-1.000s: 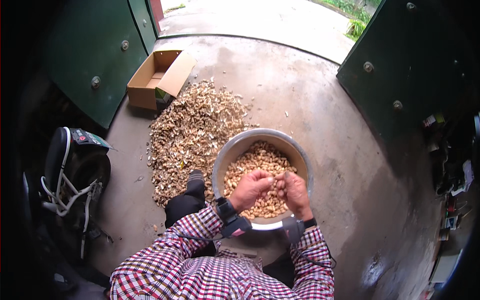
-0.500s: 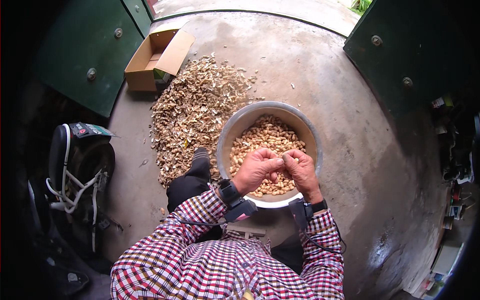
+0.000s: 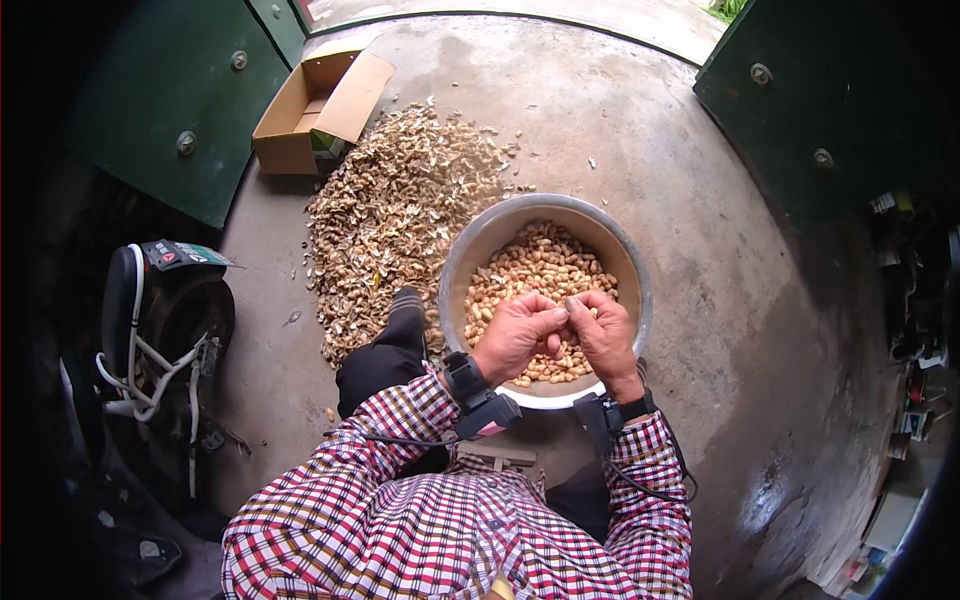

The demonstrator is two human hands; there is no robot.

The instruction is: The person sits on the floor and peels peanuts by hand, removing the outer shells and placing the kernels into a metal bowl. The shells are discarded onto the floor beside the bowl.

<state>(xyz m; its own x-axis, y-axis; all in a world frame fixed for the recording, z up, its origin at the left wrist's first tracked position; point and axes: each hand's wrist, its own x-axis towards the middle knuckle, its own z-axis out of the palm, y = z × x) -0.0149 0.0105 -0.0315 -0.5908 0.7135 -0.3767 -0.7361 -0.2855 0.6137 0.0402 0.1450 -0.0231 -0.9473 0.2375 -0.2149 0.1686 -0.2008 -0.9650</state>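
Observation:
A wide metal basin (image 3: 447, 290) holds many unshelled peanuts (image 3: 545, 262), heaped toward its far side. Over its near half, my left hand (image 3: 518, 335) and my right hand (image 3: 604, 340) meet, thumbs and fingertips pinched together. Whatever lies between the fingertips is too small and too covered to make out. Left of the basin spreads a large pile of broken peanut shells (image 3: 390, 210). A dark device is strapped to each wrist, with cables along the checked sleeves.
An open cardboard box (image 3: 345, 100) stands at the pile's far edge. My dark-clad left foot (image 3: 405, 315) rests between pile and basin. A black object with white tubing (image 3: 150, 370) stands at the left. Green doors (image 3: 160, 100) flank the opening; assorted items line the right wall.
The whole view has shifted slightly, with the scene a little further right. Both hands stay pinched together over the basin, with only small finger movement.

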